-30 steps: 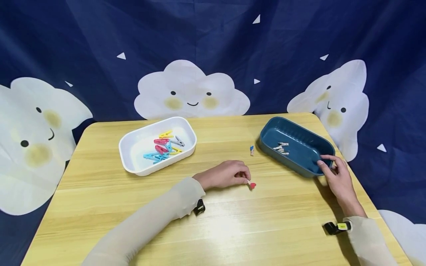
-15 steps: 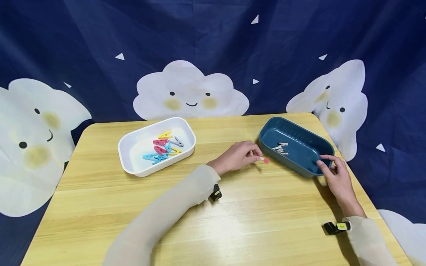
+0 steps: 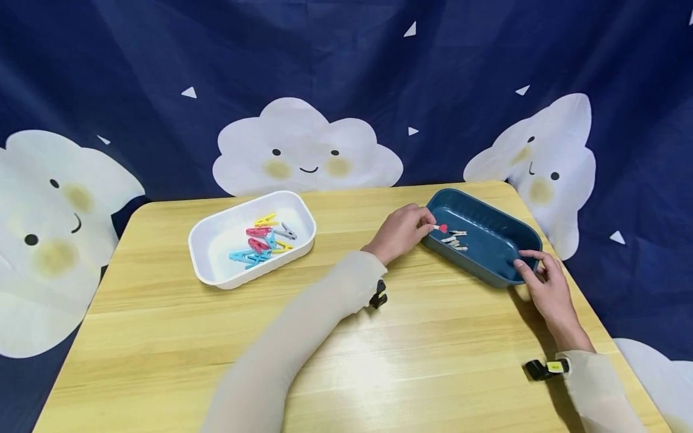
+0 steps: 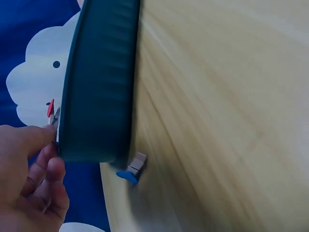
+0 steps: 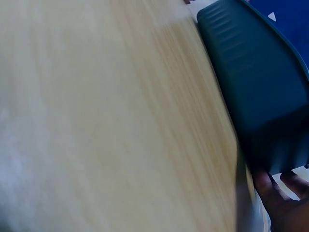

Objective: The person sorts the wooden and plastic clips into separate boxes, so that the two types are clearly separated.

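Note:
My left hand (image 3: 402,233) pinches a small wooden clothespin with a red heart (image 3: 443,228) between thumb and fingertips, over the left end of the dark teal basin (image 3: 520,232). In the left wrist view, the red heart (image 4: 50,108) shows just above the basin's rim. My right hand (image 3: 549,291) grips the basin's near right corner by its rim. Several small wooden clothespins (image 3: 455,240) lie inside the basin. Beside its outer wall, a wooden clothespin with a blue top (image 4: 134,168) lies on the table; the left hand hides it in the head view.
A white basin (image 3: 211,273) at the table's left back holds several larger plastic clothespins (image 3: 258,243) in yellow, red, blue and grey. Both basins stand on a wooden table (image 3: 346,385). Behind it hangs a dark blue curtain (image 3: 346,54) with cloud prints.
My left hand has lifted the red-heart clothespin off the middle of the table and carried it back and right to above the teal basin. The right hand has stayed on the rim.

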A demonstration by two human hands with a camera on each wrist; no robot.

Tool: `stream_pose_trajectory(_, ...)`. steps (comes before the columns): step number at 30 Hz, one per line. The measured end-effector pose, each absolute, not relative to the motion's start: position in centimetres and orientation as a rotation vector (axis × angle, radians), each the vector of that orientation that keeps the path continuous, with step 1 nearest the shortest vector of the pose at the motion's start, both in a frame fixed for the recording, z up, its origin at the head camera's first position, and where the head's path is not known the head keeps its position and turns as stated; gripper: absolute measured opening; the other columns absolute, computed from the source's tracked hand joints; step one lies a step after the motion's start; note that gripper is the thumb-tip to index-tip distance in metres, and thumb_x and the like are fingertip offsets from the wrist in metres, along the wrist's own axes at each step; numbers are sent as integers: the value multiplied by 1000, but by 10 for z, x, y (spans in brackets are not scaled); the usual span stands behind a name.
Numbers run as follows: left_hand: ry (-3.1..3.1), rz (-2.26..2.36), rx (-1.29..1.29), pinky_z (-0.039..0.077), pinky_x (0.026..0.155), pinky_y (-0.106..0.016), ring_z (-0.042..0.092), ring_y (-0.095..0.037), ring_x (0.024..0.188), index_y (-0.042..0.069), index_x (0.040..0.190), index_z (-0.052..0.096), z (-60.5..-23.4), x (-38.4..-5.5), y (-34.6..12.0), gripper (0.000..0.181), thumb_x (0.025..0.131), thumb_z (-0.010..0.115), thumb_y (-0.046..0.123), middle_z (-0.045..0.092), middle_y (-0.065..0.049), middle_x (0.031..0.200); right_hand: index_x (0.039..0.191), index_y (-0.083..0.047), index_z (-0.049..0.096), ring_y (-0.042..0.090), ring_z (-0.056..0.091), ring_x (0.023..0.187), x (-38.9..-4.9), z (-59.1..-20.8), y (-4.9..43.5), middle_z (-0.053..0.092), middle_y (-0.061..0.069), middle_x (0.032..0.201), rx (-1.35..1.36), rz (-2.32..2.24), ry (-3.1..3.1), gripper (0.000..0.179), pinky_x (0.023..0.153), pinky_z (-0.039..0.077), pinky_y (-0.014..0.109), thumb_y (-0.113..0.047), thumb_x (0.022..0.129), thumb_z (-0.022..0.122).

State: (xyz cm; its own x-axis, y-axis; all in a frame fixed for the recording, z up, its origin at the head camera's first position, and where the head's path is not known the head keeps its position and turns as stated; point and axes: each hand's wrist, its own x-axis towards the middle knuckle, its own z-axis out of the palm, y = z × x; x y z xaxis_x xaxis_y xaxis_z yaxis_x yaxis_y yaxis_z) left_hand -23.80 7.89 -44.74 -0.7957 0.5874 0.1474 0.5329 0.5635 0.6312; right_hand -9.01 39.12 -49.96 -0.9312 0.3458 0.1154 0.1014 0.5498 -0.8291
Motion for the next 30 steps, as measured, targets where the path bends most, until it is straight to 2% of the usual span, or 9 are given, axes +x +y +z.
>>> stream_pose_trajectory(4, 2814, 903, 955, 54, 96, -26, 65, -11, 107, 22, 120, 79, -446, -242, 91, 18, 110, 67, 31, 73, 6, 116, 144, -9, 64, 10, 33, 96, -90, -500, 391, 41, -8, 117, -374, 1325, -2525, 37, 78, 26, 24, -26, 111, 66)
stream_pose_trajectory(9, 3017, 469, 969, 54, 96, -32, 67, -13, 107, 30, 116, 81, -444, -244, 107, 16, 110, 67, 36, 77, 12, 117, 145, -7, 62, 10, 34, 97, -90, -500, 391, 41, -12, 119, -384, 1312, -2534, 40, 79, 28, 24, -28, 111, 66)
stream_pose_trajectory(17, 3074, 236, 851, 49, 92, -33, 66, -11, 105, 38, 106, 83, -441, -247, 126, 14, 108, 70, 34, 79, 17, 113, 145, -9, 62, 11, 34, 95, -91, -500, 391, 41, -7, 118, -379, 1315, -2544, 39, 77, 28, 25, -28, 111, 65)
stream_pose_trajectory(26, 3097, 124, 841, 42, 91, -35, 66, -11, 96, 36, 99, 83, -443, -247, 133, 17, 107, 71, 27, 79, 13, 100, 148, -7, 60, 12, 34, 95, -92, -499, 390, 40, -9, 119, -388, 1300, -2550, 44, 77, 28, 25, -31, 111, 65)
stream_pose_trajectory(30, 3088, 151, 861, 43, 91, -34, 66, -11, 99, 37, 104, 83, -442, -246, 133, 13, 108, 71, 37, 79, 14, 105, 148, -9, 61, 11, 35, 95, -91, -498, 391, 41, -11, 120, -392, 1298, -2551, 42, 77, 29, 24, -30, 111, 65)
